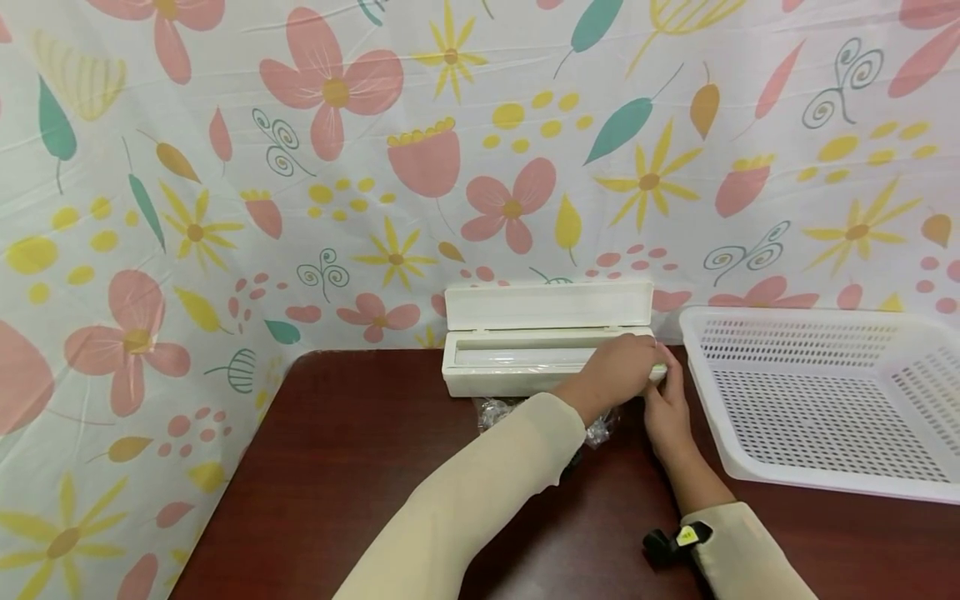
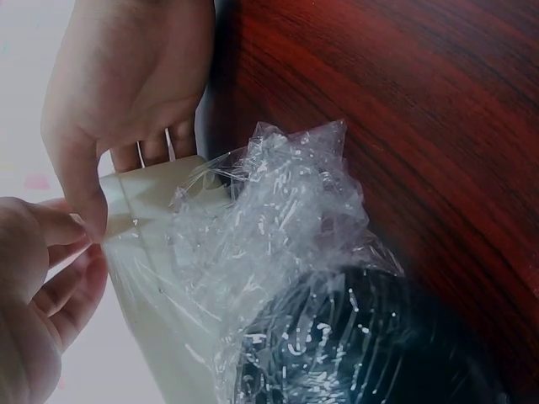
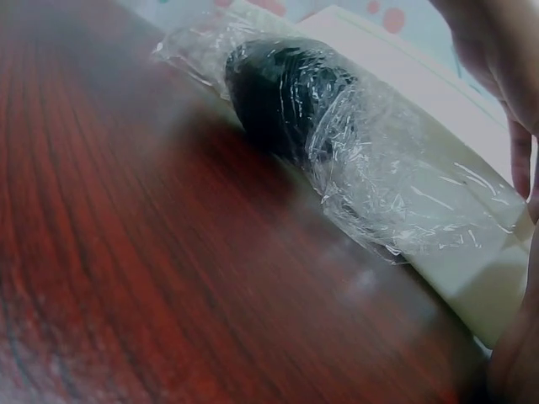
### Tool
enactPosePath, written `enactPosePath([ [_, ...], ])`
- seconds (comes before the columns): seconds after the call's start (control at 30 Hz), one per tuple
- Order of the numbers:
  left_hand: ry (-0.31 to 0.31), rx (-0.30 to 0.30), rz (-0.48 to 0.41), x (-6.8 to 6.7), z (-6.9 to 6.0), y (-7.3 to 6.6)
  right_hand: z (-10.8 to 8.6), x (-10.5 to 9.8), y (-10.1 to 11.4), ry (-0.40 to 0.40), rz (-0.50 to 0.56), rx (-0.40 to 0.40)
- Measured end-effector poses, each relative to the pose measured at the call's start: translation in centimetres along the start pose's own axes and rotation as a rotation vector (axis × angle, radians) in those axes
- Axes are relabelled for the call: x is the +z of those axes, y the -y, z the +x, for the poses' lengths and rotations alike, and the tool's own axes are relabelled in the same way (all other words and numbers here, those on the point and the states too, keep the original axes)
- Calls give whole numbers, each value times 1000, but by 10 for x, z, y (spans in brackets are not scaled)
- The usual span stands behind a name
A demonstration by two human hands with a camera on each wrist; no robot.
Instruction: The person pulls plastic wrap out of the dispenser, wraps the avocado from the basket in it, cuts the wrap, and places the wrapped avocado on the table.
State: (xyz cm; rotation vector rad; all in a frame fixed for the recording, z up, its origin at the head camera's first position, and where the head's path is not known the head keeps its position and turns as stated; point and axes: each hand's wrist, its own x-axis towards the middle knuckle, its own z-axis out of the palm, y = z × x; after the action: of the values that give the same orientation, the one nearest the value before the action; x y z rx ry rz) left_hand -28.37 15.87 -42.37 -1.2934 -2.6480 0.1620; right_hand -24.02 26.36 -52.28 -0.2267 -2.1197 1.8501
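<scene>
A long white box [image 1: 487, 384] with its lid raised stands against the patterned backdrop, a roll of clear film in its trough. At its right end, my left hand [image 1: 619, 367] reaches across, its curled fingertips seeming to pinch the film at the corner; the exact contact is hidden. My right hand [image 1: 667, 418] holds that same end, its thumb near the left fingertips in the left wrist view and its other fingers around the end. Clear film [image 2: 290, 198] drapes over the box front and bunches around a dark rounded object [image 3: 274, 93] beside it. My left forearm hides that object in the head view.
A white perforated basket [image 1: 708, 417] stands on the dark red table [image 1: 337, 467], right of the box. The floral backdrop [image 1: 480, 167] rises behind the table and along its left side. A black strap mount [image 1: 663, 546] is on my right cuff.
</scene>
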Motion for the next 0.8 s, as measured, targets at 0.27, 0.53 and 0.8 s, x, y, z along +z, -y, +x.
enactPosePath([
  [0.27, -12, -13, 18, 1, -1, 0, 0, 0, -1, 2, 7, 17],
  [0.53, -27, -9, 3, -1, -3, 1, 0, -1, -5, -18, 34, -31],
  [0.8, -68, 24, 17, 1, -5, 5, 1, -1, -7, -7, 46, -58],
])
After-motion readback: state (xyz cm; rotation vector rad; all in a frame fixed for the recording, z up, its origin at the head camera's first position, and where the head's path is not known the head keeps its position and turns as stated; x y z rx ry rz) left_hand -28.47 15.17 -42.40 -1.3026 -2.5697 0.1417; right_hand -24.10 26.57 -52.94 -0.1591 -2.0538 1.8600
